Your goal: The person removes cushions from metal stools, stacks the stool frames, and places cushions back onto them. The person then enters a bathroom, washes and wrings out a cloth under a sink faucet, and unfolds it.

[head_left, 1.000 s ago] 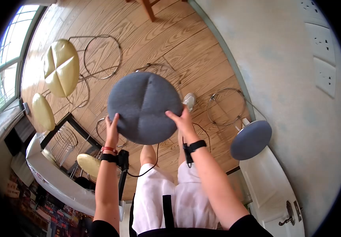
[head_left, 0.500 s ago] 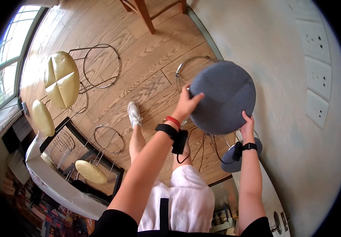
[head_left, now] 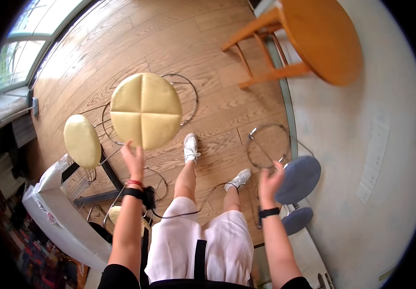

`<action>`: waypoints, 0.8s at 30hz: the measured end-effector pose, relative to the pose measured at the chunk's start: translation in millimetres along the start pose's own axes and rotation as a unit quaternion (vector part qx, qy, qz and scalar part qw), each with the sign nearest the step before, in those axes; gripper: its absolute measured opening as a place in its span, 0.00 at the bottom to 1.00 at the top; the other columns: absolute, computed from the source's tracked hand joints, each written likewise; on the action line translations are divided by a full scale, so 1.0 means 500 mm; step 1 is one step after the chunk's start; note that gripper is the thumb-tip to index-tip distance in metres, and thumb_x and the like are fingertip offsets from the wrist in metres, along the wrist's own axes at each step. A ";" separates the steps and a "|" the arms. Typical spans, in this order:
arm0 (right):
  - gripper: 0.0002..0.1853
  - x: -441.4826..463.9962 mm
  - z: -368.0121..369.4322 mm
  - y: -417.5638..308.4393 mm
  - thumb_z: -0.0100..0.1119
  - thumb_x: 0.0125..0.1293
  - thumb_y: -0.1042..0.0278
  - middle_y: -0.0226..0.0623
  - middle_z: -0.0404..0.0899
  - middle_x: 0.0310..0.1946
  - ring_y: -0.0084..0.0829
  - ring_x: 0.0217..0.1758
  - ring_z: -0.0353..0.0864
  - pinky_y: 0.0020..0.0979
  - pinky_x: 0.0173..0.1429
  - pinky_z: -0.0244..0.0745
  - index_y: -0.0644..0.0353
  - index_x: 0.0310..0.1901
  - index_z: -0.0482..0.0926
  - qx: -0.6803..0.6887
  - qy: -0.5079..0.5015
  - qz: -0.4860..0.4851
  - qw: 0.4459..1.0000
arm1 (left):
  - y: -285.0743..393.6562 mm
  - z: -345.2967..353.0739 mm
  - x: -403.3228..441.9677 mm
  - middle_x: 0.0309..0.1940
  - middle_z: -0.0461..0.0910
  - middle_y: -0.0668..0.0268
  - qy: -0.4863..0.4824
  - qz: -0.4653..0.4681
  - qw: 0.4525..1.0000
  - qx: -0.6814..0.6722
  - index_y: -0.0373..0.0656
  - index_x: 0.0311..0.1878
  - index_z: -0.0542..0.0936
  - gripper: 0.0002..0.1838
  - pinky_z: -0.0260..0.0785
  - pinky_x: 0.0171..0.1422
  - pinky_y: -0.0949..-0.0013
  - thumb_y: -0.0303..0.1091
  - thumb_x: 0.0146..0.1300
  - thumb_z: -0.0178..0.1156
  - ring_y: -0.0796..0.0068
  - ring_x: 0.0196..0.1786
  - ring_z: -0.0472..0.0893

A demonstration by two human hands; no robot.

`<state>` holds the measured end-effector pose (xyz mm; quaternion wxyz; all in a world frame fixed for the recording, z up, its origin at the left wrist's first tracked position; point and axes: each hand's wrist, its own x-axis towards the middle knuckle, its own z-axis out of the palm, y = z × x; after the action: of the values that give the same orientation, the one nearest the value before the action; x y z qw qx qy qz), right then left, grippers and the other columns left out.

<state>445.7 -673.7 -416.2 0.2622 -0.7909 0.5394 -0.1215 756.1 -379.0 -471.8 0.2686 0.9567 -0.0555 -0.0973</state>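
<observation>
While reaching with left hand [head_left: 133,163], fingers spread, to near rim of yellow stool [head_left: 145,120] on wood floor [head_left: 217,113], cannot confirm contact. With right hand [head_left: 269,185] half-open, empty, beside grey-blue stool [head_left: 299,179]. For steady grip, set palms at opposite seat edges; keep legs clear of white shoe [head_left: 190,148].

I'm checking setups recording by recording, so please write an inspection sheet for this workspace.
Surface: wood-plank floor.
Things at the hands: large yellow stool; larger-looking blue-gray stool.
Clutter: two other yellow seats, one partly hidden; lower blue-gray seat; orange wooden stool; white-wrapped object.
Hands: left hand open at the yellow edge, right hand open by blue-gray; contact unclear.
Cables: thin black cable across the legs.
Surroundings: window left, pale wall right.
</observation>
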 end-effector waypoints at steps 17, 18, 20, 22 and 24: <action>0.25 0.201 0.520 -0.472 0.58 0.51 0.77 0.39 0.70 0.45 0.32 0.49 0.70 0.29 0.55 0.62 0.67 0.51 0.61 0.509 -0.302 0.386 0.707 | 0.019 -0.025 0.361 0.49 0.73 0.61 -0.107 -0.380 0.653 -0.646 0.40 0.53 0.69 0.23 0.66 0.54 0.67 0.47 0.62 0.45 0.69 0.51 0.73; 0.24 0.237 0.513 -0.478 0.57 0.50 0.78 0.39 0.71 0.45 0.32 0.49 0.70 0.29 0.55 0.62 0.66 0.50 0.63 0.523 -0.300 0.364 0.710 | 0.031 -0.017 0.362 0.49 0.73 0.62 -0.090 -0.366 0.660 -0.650 0.41 0.53 0.69 0.23 0.66 0.55 0.67 0.47 0.62 0.45 0.69 0.51 0.73; 0.22 0.345 0.491 -0.539 0.57 0.48 0.80 0.37 0.72 0.43 0.31 0.48 0.70 0.29 0.55 0.61 0.65 0.47 0.66 0.539 -0.287 0.342 0.714 | 0.091 -0.007 0.402 0.50 0.71 0.62 -0.069 -0.314 0.676 -0.663 0.42 0.53 0.68 0.22 0.64 0.55 0.68 0.47 0.63 0.44 0.69 0.52 0.71; 0.24 0.466 0.473 -0.576 0.58 0.47 0.78 0.38 0.72 0.44 0.31 0.48 0.70 0.28 0.54 0.62 0.65 0.49 0.66 0.520 -0.292 0.304 0.743 | 0.174 0.005 0.452 0.50 0.70 0.63 -0.065 -0.307 0.671 -0.672 0.42 0.53 0.67 0.21 0.64 0.56 0.69 0.45 0.63 0.44 0.70 0.53 0.70; 0.24 0.613 0.477 -0.608 0.58 0.45 0.77 0.38 0.73 0.44 0.30 0.47 0.70 0.27 0.52 0.63 0.64 0.49 0.67 0.506 -0.295 0.263 0.766 | 0.214 0.060 0.516 0.51 0.65 0.64 -0.072 -0.271 0.684 -0.674 0.44 0.54 0.64 0.17 0.64 0.56 0.68 0.40 0.65 0.42 0.71 0.56 0.66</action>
<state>918.3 -801.8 -476.8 0.7926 -0.3674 0.4825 -0.0637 995.6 -525.8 -481.2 0.7978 0.4811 0.2678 -0.2457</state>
